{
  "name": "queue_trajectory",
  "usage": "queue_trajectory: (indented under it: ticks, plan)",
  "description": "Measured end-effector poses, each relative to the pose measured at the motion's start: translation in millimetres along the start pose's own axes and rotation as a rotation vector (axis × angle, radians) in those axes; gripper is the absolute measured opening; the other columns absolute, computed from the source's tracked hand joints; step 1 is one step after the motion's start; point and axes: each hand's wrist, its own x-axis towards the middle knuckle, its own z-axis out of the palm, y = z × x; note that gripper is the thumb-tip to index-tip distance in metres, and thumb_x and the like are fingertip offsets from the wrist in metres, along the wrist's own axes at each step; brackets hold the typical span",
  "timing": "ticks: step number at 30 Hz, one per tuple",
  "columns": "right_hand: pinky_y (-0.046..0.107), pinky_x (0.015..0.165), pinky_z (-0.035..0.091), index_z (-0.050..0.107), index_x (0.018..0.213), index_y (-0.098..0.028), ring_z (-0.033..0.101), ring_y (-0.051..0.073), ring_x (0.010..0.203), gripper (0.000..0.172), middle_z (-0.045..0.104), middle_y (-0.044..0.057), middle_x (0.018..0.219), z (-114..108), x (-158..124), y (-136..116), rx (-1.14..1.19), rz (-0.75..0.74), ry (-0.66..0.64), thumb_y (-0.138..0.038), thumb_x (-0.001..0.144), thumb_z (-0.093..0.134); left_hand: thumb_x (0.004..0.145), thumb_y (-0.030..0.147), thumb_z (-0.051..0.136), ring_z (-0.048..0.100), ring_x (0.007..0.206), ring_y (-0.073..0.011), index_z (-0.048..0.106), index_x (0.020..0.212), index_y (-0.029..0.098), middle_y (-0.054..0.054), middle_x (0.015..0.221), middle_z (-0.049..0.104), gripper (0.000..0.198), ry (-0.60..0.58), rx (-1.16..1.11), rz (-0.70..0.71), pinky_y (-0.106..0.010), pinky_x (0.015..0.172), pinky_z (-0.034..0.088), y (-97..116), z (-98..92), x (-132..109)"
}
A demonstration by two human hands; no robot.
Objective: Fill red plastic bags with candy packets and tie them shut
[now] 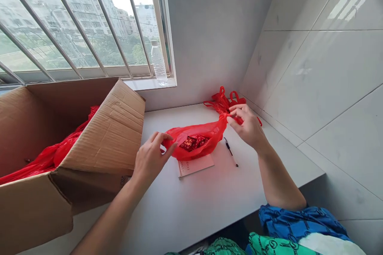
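A thin red plastic bag [206, 130] is stretched sideways between my hands above the white tabletop. Through its film show small dark-red patterned packets [194, 142]. My left hand [152, 153] pinches the bag's left end between thumb and fingers. At the other end, my right hand [247, 125] grips the gathered, twisted part of the bag. Beneath the bag lies a small notebook [197, 166], its upper part covered. A pen [231, 152] rests to the right of the notebook. Behind my right hand, more red plastic bags [221, 101] lie bunched, partly hidden.
On the left stands an open cardboard box [110, 131] holding red plastic [66, 147]. A clear bottle [159, 63] is on the sill of the barred window. Grey wall rises behind the table [185, 215], and wall tiles [323, 71] border its right side.
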Motion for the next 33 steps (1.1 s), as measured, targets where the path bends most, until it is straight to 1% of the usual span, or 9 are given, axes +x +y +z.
queue_trajectory:
  ticks: [5,9,16,19,21,24,26,29,33]
  plan:
    - [0.039,0.096,0.051,0.057,0.083,-0.022,0.065,0.022,0.108,0.023,0.069,0.006,0.105,30,40,6,0.766,0.114,0.030,-0.042,0.089,0.047,0.089,0.024,0.056,0.062,0.069,-0.0113,0.064,0.109,0.024,-0.001,0.106,0.066,0.022,0.368,-0.058,0.012,-0.023,0.066,0.049,13,-33.1,39]
    - [0.036,0.088,0.055,0.060,0.093,-0.023,0.068,0.019,0.095,0.029,0.067,0.005,0.102,54,42,-4,0.999,0.161,0.151,-0.050,0.089,0.052,0.085,0.022,0.060,0.064,0.075,-0.0134,0.070,0.108,0.024,-0.001,0.098,0.070,0.024,0.506,-0.100,-0.024,-0.024,0.067,0.052,13,-50.0,56]
    - [0.030,0.074,0.054,0.055,0.132,-0.032,0.060,0.012,0.077,0.066,0.059,0.005,0.130,79,9,-41,0.715,-0.032,-0.307,-0.044,0.072,0.080,0.084,0.032,0.065,0.065,0.074,-0.0156,0.070,0.096,0.018,-0.003,0.084,0.069,0.019,0.157,-0.592,0.013,-0.023,0.058,0.055,37,-34.6,66]
    - [0.028,0.066,0.051,0.067,0.116,-0.027,0.058,0.013,0.074,0.040,0.065,0.005,0.116,89,4,-46,0.652,-0.080,-0.320,-0.046,0.081,0.072,0.088,0.030,0.062,0.065,0.096,-0.0195,0.070,0.104,0.020,-0.007,0.106,0.068,0.021,-0.042,-0.632,0.238,-0.030,0.077,0.057,49,-23.9,62]
    - [0.026,0.057,0.047,0.070,0.106,-0.025,0.053,0.010,0.063,0.032,0.067,0.004,0.102,93,5,-44,0.697,-0.023,-0.305,-0.049,0.088,0.061,0.088,0.030,0.063,0.059,0.116,-0.0226,0.065,0.119,0.025,-0.008,0.129,0.059,0.031,-0.003,-0.579,0.303,-0.036,0.096,0.051,51,-13.0,57]
    - [0.024,0.048,0.039,0.070,0.107,-0.024,0.044,0.007,0.050,0.034,0.066,0.000,0.085,95,10,-36,0.809,0.126,-0.334,-0.051,0.089,0.057,0.084,0.035,0.070,0.048,0.131,-0.0263,0.041,0.142,0.030,-0.010,0.145,0.045,0.066,0.121,-0.609,0.185,-0.043,0.105,0.044,44,13.5,50]
    - [0.023,0.048,0.038,0.068,0.107,-0.024,0.043,0.007,0.047,0.033,0.064,-0.002,0.075,96,13,-32,0.882,0.195,-0.322,-0.048,0.086,0.061,0.082,0.040,0.072,0.055,0.123,-0.0259,0.028,0.147,0.030,-0.011,0.138,0.052,0.080,0.010,-0.717,0.076,-0.041,0.099,0.049,37,32.6,46]
    - [0.022,0.046,0.037,0.064,0.115,-0.026,0.039,0.007,0.045,0.035,0.059,-0.006,0.067,98,16,-27,0.984,0.278,-0.310,-0.045,0.085,0.062,0.089,0.042,0.063,0.065,0.093,-0.0205,0.035,0.143,0.026,-0.007,0.106,0.066,0.063,-0.250,-0.950,-0.048,-0.033,0.081,0.053,28,49.2,44]
    - [0.022,0.046,0.033,0.067,0.109,-0.022,0.035,0.006,0.046,0.033,0.064,-0.002,0.076,92,19,-20,1.045,0.272,-0.465,-0.047,0.089,0.059,0.088,0.032,0.060,0.058,0.070,-0.0135,0.057,0.121,0.019,0.000,0.073,0.057,0.036,-0.430,-1.374,-0.245,-0.023,0.065,0.047,14,45.9,50]
